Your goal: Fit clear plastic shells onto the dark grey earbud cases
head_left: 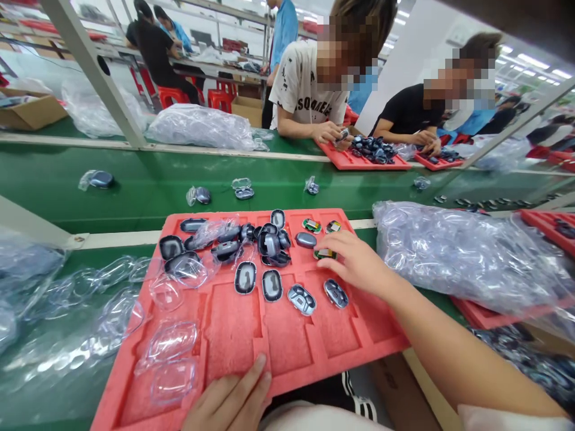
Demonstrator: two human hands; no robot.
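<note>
Reaching where, the right hand (354,260)?

Onto the far right of the tray (233,347). Its fingers are bent down with the tips on a small green board (324,254). I can't tell whether the board is pinched or only touched, because the fingers cover most of it.

And the left hand (229,398)?

Open and flat, fingers resting on the tray's near edge. The frame cuts off its lower part.

What's in the tray?

Just beside the right hand lie two grey shells (336,293), hollow side up. Left of them are two dark ovals (245,277). Behind those is a heap (269,242) of dark cases, some wrapped in clear film, so I can't count them. Two spare boards (311,225) lie near the far edge. Clear lids (173,341) lie along the left side.

And around it?

To the right, crumpled bags (467,257) lie over a second tray (476,314) and hide what's in it. The green belt (135,197) runs past the far edge, carrying a few wrapped pieces (101,179) well apart. Across the belt, two people work at a far tray (359,160) of dark parts. What one co-worker's hand (330,133) holds is too small to make out.
</note>
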